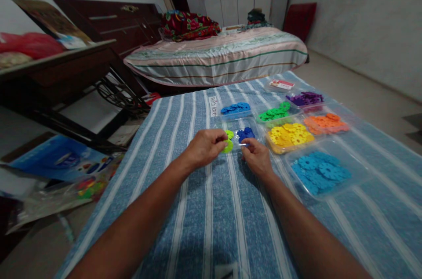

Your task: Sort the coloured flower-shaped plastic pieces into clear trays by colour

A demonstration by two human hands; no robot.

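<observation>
In the head view, my left hand [207, 147] pinches a lime-green notched disc [227, 146] at the near side of a small clear divided box [233, 138]. Another lime-green disc [229, 134] shows just behind it, in the box's left part. Dark blue notched discs [245, 134] lie in the right part. My right hand [257, 157] is closed at the near rim of this box, thumb and forefinger at its edge beside the dark blue discs. Its fingertips partly cover the rim.
Clear boxes hold blue discs [236, 108], green discs [275, 112], purple discs [306, 98], orange discs [326, 123], yellow discs [292, 134] and light blue discs [319, 171]. A striped cloth [198, 208] covers the surface. Behind stands a bed [211, 61]; a sewing-machine table [59, 59] is left.
</observation>
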